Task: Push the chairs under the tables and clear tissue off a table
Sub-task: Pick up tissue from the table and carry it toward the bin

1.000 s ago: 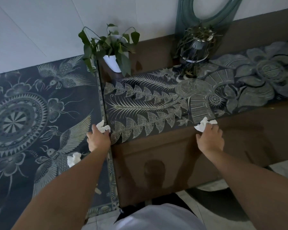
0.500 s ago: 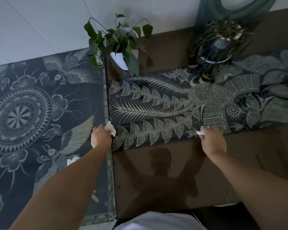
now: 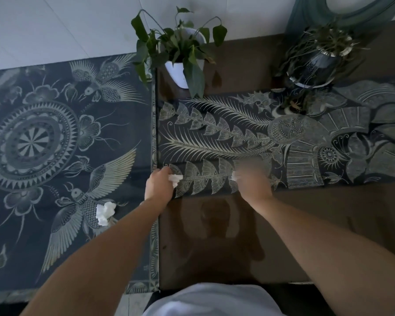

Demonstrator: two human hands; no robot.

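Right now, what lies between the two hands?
Head view: only bare patterned runner lies between the left hand and the blurred right hand; each holds tissue.

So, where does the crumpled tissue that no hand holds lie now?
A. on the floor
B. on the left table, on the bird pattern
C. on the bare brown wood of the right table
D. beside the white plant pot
B: the loose tissue lies on the left table, on its printed bird, left of the left forearm.
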